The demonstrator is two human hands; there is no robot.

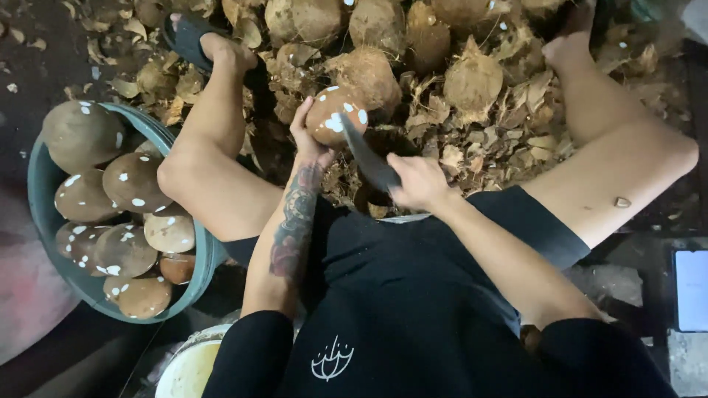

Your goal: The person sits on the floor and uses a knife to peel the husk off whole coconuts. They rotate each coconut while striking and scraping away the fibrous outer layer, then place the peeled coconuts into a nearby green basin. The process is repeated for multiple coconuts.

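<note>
Black clothing (413,295) filled the near foreground, and beyond the grip a heap of husks and unpeeled coconuts (442,81) was spread, with a green basin (44,184) of peeled coconuts set well off to its left. Cupped from below in the left hand (308,140), a part-peeled coconut (335,114) was held just above the lap. Against its right side a dark knife blade (365,158) was pressed, its handle clenched in the right hand (419,183).

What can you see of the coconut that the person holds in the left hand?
The coconut is round and brown, with white patches where the skin is cut away. The left hand cups it from below and the side, in front of the person's knees, above a heap of husk pieces. The dark knife blade in the right hand meets its lower edge.
</note>
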